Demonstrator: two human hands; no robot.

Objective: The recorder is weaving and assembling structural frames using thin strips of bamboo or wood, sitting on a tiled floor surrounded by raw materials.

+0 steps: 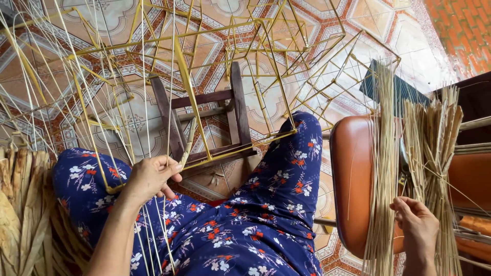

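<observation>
Gripping a corner of the yellow bamboo frame [184,92], the left hand [151,176] has its fingers curled shut around a strut where several thin pale strips [153,225] run down past the wrist. The frame stands over the person's lap and spreads up and outward as an open lattice of slim yellow sticks. The right hand [417,222] reaches to the side with its fingers bent loosely at the foot of a hanging bundle of pale straw-coloured strips [383,168]; whether it has pinched a strand cannot be told, since the fingertips lie among the fibres. A second, rougher bundle [434,153] hangs just beside the first.

Both bundles drape over an orange-brown chair [350,179] that stands at the person's right knee. The legs, in dark blue trousers with a flower print [245,230], are spread apart, and between them, under the frame, sits a small dark wooden stool [204,117]. At the left edge lies a heap of dry tan leaves [20,214], touching the left thigh. The floor [388,30] is patterned tile in cream, orange and grey.
</observation>
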